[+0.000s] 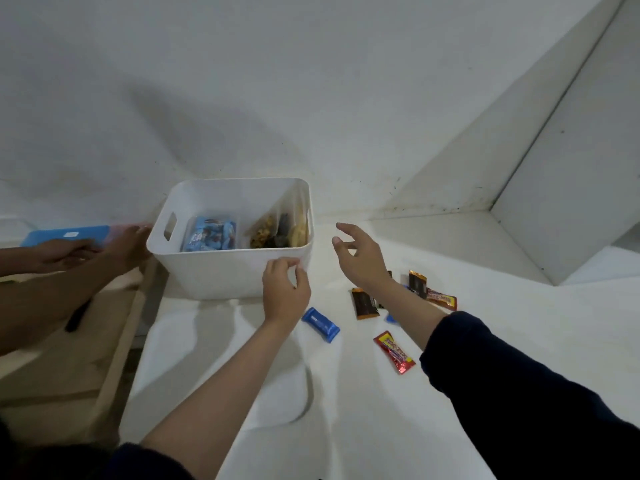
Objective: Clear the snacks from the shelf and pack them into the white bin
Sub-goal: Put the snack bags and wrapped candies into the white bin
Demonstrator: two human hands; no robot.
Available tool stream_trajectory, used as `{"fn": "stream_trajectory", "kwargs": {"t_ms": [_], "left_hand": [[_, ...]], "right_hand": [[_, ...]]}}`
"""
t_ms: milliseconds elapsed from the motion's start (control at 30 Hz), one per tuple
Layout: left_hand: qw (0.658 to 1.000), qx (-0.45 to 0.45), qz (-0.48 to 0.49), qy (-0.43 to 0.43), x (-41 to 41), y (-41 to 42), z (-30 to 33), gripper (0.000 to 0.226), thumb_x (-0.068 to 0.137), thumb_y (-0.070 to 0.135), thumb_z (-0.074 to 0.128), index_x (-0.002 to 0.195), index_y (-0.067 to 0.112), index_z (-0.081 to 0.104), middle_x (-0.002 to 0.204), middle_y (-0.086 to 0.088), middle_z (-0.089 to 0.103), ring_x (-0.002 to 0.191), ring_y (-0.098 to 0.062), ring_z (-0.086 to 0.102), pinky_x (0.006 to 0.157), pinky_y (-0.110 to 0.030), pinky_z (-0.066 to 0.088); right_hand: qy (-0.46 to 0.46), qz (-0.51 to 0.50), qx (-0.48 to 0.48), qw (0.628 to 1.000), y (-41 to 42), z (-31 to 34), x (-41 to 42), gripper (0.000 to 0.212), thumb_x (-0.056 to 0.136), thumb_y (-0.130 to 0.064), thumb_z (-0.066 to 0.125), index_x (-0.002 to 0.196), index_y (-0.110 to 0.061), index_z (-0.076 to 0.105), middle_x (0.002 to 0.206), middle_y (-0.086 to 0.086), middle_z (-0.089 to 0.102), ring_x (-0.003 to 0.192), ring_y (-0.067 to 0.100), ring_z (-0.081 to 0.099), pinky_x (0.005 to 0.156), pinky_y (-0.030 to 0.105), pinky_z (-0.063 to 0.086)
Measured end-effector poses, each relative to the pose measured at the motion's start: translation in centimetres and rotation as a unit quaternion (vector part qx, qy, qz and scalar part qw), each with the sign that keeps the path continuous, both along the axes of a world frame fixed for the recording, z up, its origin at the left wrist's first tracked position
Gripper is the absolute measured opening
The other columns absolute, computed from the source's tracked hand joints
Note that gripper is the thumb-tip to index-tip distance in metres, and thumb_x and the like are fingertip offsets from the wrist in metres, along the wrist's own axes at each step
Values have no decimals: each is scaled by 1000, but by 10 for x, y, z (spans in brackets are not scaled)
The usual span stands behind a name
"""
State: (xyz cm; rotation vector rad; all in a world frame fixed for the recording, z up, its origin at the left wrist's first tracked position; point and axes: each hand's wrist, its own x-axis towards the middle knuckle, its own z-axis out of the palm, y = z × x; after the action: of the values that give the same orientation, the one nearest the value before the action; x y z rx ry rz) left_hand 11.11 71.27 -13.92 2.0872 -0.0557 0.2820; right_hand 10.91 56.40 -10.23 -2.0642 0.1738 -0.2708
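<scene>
Two red bars (394, 352), one blue bar (321, 324) lie loose; left hand (284, 293) fingers touch white bin (221, 271); right hand (360, 258) open.

Open shelf (346, 393) right of white bin (221, 275)

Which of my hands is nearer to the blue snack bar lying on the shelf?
Left. Your left hand is at the white bin's front rim, just above-left of the blue snack bar. Your right hand is raised farther up and to its right.
</scene>
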Motion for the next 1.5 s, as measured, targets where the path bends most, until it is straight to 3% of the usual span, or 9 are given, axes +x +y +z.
{"fn": "stream_trajectory", "kwargs": {"t_ms": [133, 233, 367, 500, 733, 933, 1133, 1300, 1500], "left_hand": [[994, 30, -64, 81, -29, -18, -32, 30, 91, 20, 56, 117, 6, 55, 122, -10, 49, 110, -20, 51, 87, -15, 37], [975, 103, -117, 160, -38, -35, -61, 53, 91, 33, 56, 134, 5, 42, 143, -18, 32, 136, -32, 31, 111, -36, 29], [910, 276, -140, 275, -41, -59, -91, 78, 94, 53, 37, 150, 5, 10, 155, -26, -9, 144, -39, -14, 118, -45, -3], [897, 246, -144, 338, -47, -84, -114, 79, 96, 53, 33, 150, 4, 3, 153, -25, -22, 143, -37, -21, 117, -43, -1], [946, 256, -101, 171, -35, -124, -134, 64, 88, 41, 54, 138, 5, 39, 137, -19, 35, 127, -38, 35, 103, -42, 31], [920, 354, -144, 87, 1, -153, -137, 74, 79, 66, 44, 143, 30, 35, 139, -15, 37, 116, -36, 46, 89, -48, 42], [860, 450, -233, 58, 27, -178, -147, 66, 84, 75, 15, 143, 47, 27, 159, -6, 17, 139, -36, 27, 98, -68, 26], [860, 470, -198, 34, 35, -184, -155, 50, 85, 62, 37, 129, 42, 51, 145, -8, 44, 121, -34, 51, 87, -48, 41], [882, 455, -125, 9, 22, -180, -157, 41, 83, 48, 45, 115, 29, 64, 122, -20, 55, 97, -38, 57, 71, -39, 48]], "right_hand": [[54, -54, -68, 995, -29, -49, -50, 48, 92, -33, 55, 136, -14, 46, 137, 4, 51, 124, 20, 50, 101, 34, 43], [106, -84, -162, 978, -49, -90, -88, 63, 86, -41, 60, 139, -11, 42, 142, 10, 45, 132, 29, 40, 107, 43, 35], [258, -70, -271, 925, -65, -133, -115, 92, 80, -65, 53, 151, -26, 10, 160, 8, -2, 146, 33, 5, 112, 61, 12], [286, -37, -316, 904, -85, -158, -113, 102, 77, -76, 45, 150, -30, -8, 158, 10, -20, 146, 35, -7, 111, 65, 4], [235, 27, -370, 898, -170, -171, -75, 124, 52, -95, 40, 150, -35, -7, 159, 13, -12, 144, 45, -6, 106, 72, 2], [227, 182, -395, 871, -223, -166, -25, 127, 45, -94, 51, 142, -50, -18, 158, 7, -21, 141, 49, -16, 105, 73, 0], [174, 172, -372, 895, -235, -181, -24, 105, 54, -89, 52, 145, -50, 16, 161, 3, 4, 144, 44, 1, 104, 70, 12], [79, 117, -343, 929, -238, -186, -34, 83, 58, -83, 55, 131, -44, 48, 142, 2, 44, 127, 40, 37, 100, 57, 32], [41, 55, -318, 945, -238, -187, -47, 68, 58, -69, 64, 117, -35, 60, 114, -1, 57, 88, 27, 50, 73, 36, 45]]}}
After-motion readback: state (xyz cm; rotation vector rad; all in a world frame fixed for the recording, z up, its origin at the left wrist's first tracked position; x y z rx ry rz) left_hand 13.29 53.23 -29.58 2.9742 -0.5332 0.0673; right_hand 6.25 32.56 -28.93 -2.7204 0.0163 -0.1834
